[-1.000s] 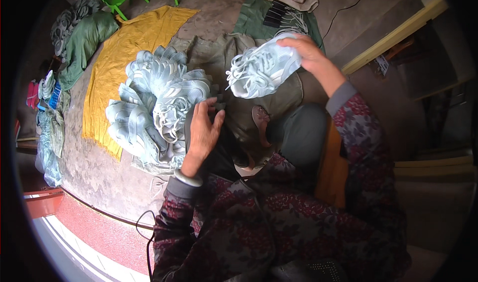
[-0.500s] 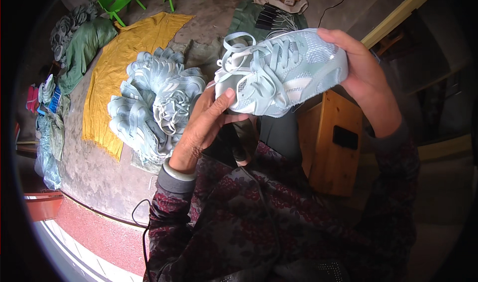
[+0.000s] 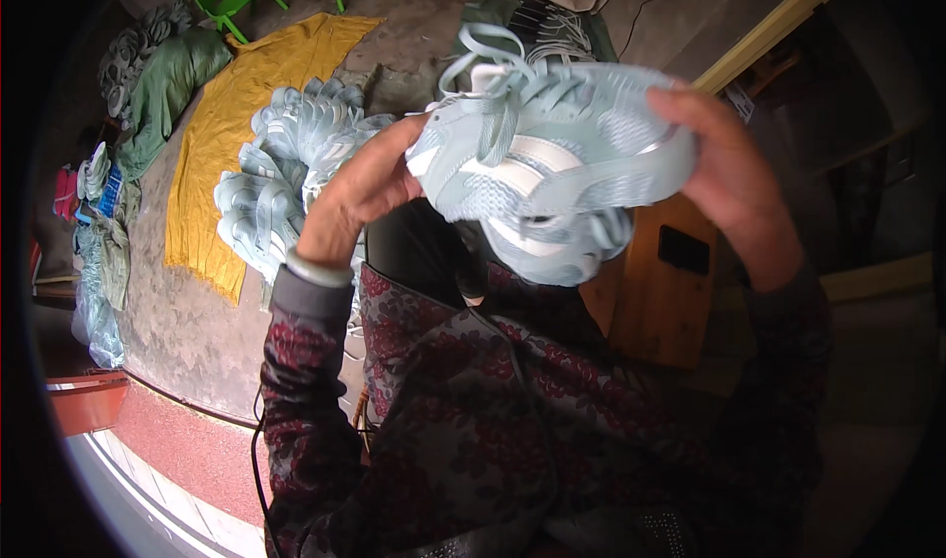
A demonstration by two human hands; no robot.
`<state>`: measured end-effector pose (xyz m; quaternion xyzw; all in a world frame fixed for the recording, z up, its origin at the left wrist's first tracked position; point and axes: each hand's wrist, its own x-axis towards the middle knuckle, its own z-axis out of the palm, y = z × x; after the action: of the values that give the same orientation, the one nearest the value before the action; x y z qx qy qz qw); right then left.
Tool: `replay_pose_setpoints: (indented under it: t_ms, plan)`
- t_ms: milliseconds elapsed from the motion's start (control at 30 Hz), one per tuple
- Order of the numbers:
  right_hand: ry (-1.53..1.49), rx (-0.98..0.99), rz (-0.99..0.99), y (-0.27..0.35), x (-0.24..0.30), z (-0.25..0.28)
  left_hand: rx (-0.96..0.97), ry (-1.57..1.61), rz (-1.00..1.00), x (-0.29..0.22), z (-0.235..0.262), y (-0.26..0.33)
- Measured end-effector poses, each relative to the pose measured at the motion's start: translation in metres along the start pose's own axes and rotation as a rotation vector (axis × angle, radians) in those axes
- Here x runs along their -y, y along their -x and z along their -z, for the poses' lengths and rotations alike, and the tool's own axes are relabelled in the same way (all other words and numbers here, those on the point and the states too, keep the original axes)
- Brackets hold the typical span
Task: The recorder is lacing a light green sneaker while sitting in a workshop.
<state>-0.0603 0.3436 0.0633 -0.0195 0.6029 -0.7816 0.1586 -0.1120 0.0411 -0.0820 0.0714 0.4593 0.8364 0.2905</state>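
Observation:
Between my two hands is a pale blue and white sneaker upper (image 3: 552, 169), held sideways with its side panel toward me and its laces looping up along the top. My left hand (image 3: 360, 189) closes on its heel end at the left. At the toe end, the thumb and fingers of my right hand (image 3: 724, 154) grip the edge. Just beneath hangs or rests a second pale blue piece, like another sneaker upper (image 3: 562, 253); what supports it is hidden. On the floor to the left lies a bundle of similar uppers (image 3: 266, 203), partly behind my left wrist.
A wooden stool or box (image 3: 670, 302) with a black phone (image 3: 684, 250) on top stands at my right. Yellow cloth (image 3: 212, 174) covers floor to the left, beside a green sack (image 3: 177, 90). White laces (image 3: 562, 38) lie beyond my hands. A green chair (image 3: 227, 1) stands far left.
The sneaker upper has turned from its laced opening to its side panel. My left hand has shifted left along the heel end, and the second pale blue piece now shows below.

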Motion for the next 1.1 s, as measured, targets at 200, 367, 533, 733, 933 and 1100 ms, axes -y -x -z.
replay_pose_setpoints:
  t_ms: [200,367,533,733,933,1100]
  plan:
    - [0.002,0.048,-0.249,-0.010,-0.125,0.061,-0.092,0.016,0.097,0.056,0.047,-0.059]
    - [0.431,0.074,-0.151,-0.018,-0.129,0.068,-0.067,0.163,0.005,0.070,0.048,-0.074]
    - [1.095,-0.001,0.045,-0.027,-0.135,0.090,-0.104,0.170,-0.033,0.073,0.049,-0.081]
    - [0.677,-0.001,-0.025,-0.022,-0.155,0.073,-0.146,0.190,-0.029,0.066,0.048,-0.089]
    - [0.683,-0.055,0.130,-0.022,-0.183,0.054,-0.162,0.243,-0.023,0.035,0.030,-0.097]
    - [0.753,-0.196,0.266,-0.022,-0.190,0.030,-0.130,0.282,0.032,0.015,0.016,-0.103]
